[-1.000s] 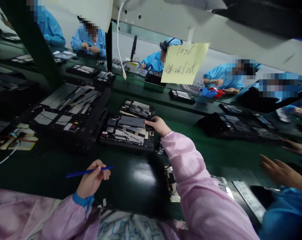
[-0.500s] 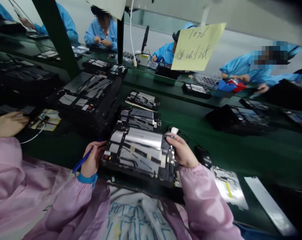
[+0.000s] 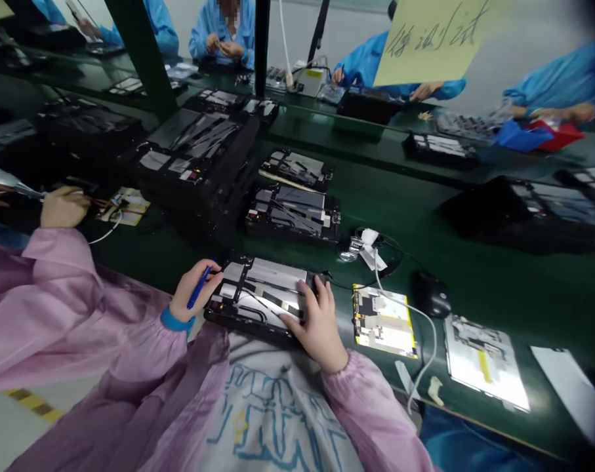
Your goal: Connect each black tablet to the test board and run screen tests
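Note:
In front of me at the bench edge lies an opened tablet (image 3: 275,272), its silver batteries, dark ribbon cables and black frame facing up. My left hand (image 3: 187,295) is closed around a blue pen (image 3: 199,290), with its fingertips at the tablet's left edge. Across the tablet's right part rests my right hand (image 3: 321,324), fingers spread over its surface. Whether more than one unit is layered there, I cannot tell. Just behind it sits another opened tablet (image 3: 292,213), with one more (image 3: 297,169) farther back.
A tall stack of opened tablets (image 3: 193,164) stands at left. To the right are a yellow-edged panel (image 3: 383,321) with a white cable, a black mouse (image 3: 431,295) and a silver panel (image 3: 489,367). A co-worker's hand (image 3: 65,206) is at far left. A yellow paper (image 3: 430,42) hangs ahead.
The tablet has come back and down to the bench edge. My right hand has gone from gripping its right edge to lying spread on top. My left hand keeps the pen.

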A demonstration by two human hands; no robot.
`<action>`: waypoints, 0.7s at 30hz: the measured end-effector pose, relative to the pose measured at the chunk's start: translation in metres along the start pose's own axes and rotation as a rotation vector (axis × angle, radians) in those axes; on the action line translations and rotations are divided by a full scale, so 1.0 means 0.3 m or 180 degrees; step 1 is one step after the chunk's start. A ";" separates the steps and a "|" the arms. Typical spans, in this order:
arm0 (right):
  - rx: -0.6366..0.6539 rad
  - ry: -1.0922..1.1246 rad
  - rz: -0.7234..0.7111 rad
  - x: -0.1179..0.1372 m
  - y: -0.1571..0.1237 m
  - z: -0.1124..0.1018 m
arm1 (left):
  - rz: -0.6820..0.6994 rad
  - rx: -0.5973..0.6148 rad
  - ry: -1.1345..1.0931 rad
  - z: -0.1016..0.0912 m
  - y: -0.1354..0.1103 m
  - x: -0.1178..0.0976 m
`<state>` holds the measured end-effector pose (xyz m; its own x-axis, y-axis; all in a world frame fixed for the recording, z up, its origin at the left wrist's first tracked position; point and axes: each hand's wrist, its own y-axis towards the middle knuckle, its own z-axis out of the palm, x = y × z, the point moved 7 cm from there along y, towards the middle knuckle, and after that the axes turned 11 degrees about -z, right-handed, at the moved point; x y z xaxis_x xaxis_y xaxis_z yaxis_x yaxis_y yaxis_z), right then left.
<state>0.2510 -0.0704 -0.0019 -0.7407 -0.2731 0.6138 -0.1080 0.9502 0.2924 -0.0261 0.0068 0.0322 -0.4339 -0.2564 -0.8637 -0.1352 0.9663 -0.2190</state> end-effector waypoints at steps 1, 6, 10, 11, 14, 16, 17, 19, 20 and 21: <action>-0.0041 -0.0039 0.0001 0.002 -0.006 0.004 | 0.0026 0.0030 0.0112 0.004 0.005 -0.006; -0.0188 -0.0030 -0.0131 0.005 0.005 -0.001 | 0.0064 0.0183 0.0240 0.013 0.034 -0.006; -0.0273 0.0005 -0.0288 0.021 0.015 -0.014 | -0.0223 0.0380 0.0022 0.020 0.037 0.012; -0.0281 0.0006 -0.0326 0.026 0.016 -0.014 | -0.0285 0.0392 -0.0031 0.019 0.035 0.011; -0.0231 -0.0022 -0.0293 0.029 0.013 -0.009 | -0.0405 0.0415 -0.0138 0.013 0.029 0.001; -0.0149 -0.0066 -0.0119 0.021 0.008 -0.002 | -0.0512 0.0473 -0.0165 0.013 0.033 0.003; -0.0091 -0.0093 -0.0040 0.018 0.005 0.002 | -0.0574 0.0506 -0.0188 0.013 0.038 0.009; 0.0025 -0.0132 0.0027 0.018 0.000 0.009 | -0.0683 0.0562 -0.0242 0.014 0.050 0.026; 0.0074 -0.0132 0.0008 0.022 -0.001 0.012 | -0.0691 0.0555 -0.0233 0.013 0.057 0.031; 0.0109 -0.0120 -0.0027 0.027 -0.001 0.014 | -0.0647 0.0530 -0.0165 0.011 0.062 0.031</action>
<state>0.2422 -0.0722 -0.0001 -0.7640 -0.2760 0.5832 -0.1367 0.9526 0.2718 -0.0297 0.0226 0.0186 -0.3660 -0.4483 -0.8155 -0.0647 0.8864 -0.4583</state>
